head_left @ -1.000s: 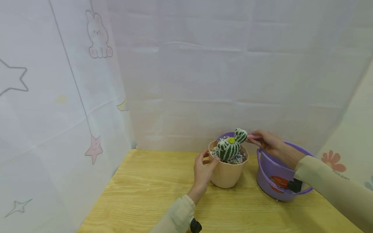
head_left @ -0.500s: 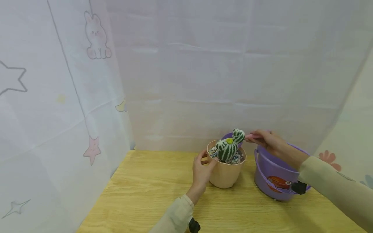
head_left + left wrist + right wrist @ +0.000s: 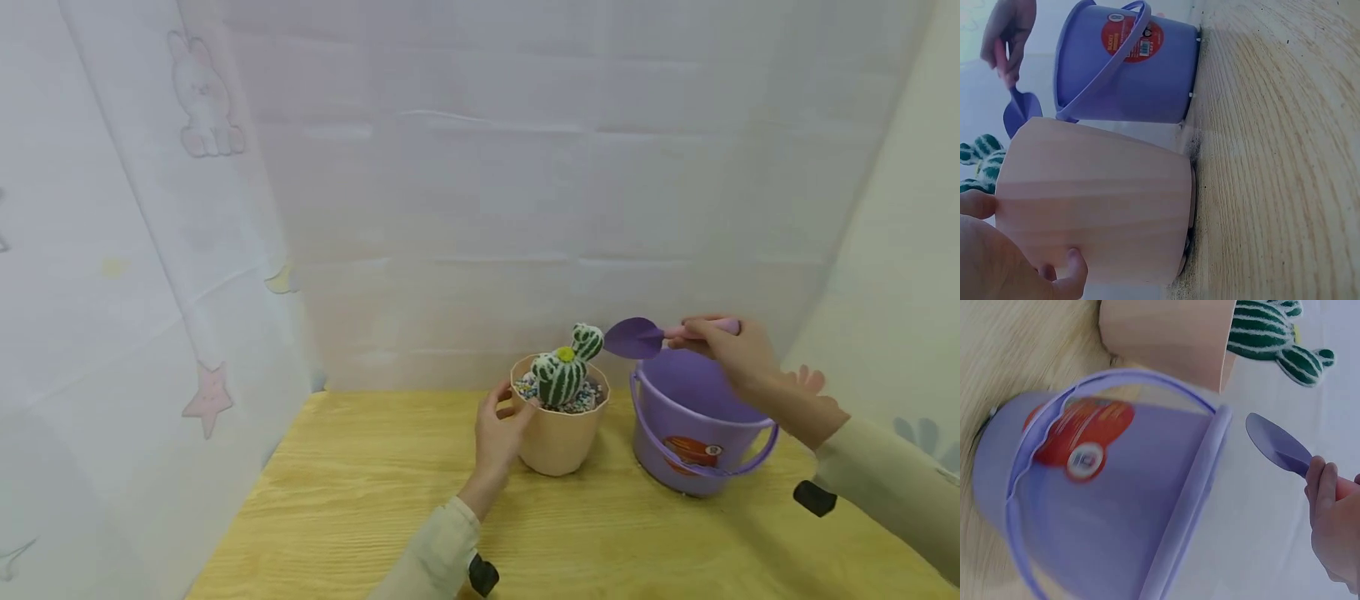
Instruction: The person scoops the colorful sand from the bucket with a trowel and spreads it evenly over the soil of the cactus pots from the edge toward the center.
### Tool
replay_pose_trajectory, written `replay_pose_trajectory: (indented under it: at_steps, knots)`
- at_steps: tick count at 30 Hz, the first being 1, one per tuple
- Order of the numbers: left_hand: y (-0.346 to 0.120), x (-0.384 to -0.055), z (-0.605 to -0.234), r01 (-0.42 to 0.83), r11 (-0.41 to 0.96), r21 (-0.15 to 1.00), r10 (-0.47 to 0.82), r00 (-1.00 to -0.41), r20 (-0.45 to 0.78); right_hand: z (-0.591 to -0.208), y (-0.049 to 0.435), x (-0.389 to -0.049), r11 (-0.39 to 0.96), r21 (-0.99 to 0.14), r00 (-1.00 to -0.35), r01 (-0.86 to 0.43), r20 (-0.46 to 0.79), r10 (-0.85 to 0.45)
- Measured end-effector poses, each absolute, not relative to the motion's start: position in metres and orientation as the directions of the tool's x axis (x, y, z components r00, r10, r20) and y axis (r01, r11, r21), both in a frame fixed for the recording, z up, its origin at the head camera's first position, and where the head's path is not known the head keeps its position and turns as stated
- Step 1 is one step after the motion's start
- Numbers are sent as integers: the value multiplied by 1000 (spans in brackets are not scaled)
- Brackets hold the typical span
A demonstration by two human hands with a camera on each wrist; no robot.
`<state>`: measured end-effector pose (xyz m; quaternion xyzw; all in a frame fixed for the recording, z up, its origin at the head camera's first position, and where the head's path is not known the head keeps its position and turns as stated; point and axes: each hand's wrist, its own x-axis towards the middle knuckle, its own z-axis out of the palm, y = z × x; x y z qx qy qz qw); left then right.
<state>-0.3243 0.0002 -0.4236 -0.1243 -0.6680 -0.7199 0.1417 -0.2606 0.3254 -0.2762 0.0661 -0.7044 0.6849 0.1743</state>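
A crocheted green-and-white cactus (image 3: 562, 379) with a yellow flower stands in a peach flowerpot (image 3: 558, 442), among small multicoloured pebbles (image 3: 528, 385). My left hand (image 3: 498, 437) holds the near left side of this pot, thumb by the rim and fingers round the wall, as the left wrist view (image 3: 1072, 275) also shows at its fingers. In my right hand (image 3: 723, 346) is a garden trowel (image 3: 633, 337) with a purple blade and pink handle, gripped by the handle. The blade is level with the cactus top, between pot and bucket; no pebbles show on it.
A purple bucket (image 3: 678, 450) with a red label stands right of the pot, its handle (image 3: 738, 468) hanging down the front. Both stand on a wood-grain table (image 3: 375, 500). Pale printed sheets (image 3: 480, 208) hang behind and at the sides.
The trowel has come out from behind the cactus and moved right, its blade now in full view over the gap beside the bucket. My left hand stays on the pot; the view shifts right.
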Motion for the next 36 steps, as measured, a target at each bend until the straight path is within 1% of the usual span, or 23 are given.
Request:
replay_pose_trajectory:
  at_steps: [3,7,10,13,16,19,21,26,31,33,36]
  knots:
    - [-1,-326,-425,355,-74,932,-21,-935,354,-276,340,-244,160,-931,-920,-327,352,171]
    - [-3,-327,-425,343,-90,935,-3,-939,345,-276,354,-229,244,-923,-911,-297,350,217]
    - [-6,-328,-425,345,-108,932,5,-938,348,-279,361,-223,299,-901,-895,-315,386,221]
    - [-7,-329,-426,342,-116,933,13,-938,345,-284,369,-216,461,-833,-875,-307,437,207]
    - [-7,-329,-425,334,-109,936,19,-941,338,-289,375,-208,622,-735,-856,-270,479,194]
    - [-5,-329,-424,337,-102,936,25,-940,341,-294,379,-201,713,-656,-846,-246,504,171]
    - [-4,-330,-424,342,-95,935,28,-938,346,-298,382,-199,755,-608,-839,-245,523,149]
    - [-5,-333,-425,340,-85,937,23,-939,343,-311,384,-205,841,-473,-821,-263,567,62]
    - [-5,-333,-426,337,-101,936,38,-939,342,-324,386,-214,906,-380,-836,-186,546,58]
    - [-4,-334,-426,338,-106,935,45,-938,344,-330,388,-218,916,-350,-840,-198,542,26]
    - [-4,-335,-427,337,-112,935,43,-938,343,-335,388,-227,910,-308,-825,-278,562,-62]
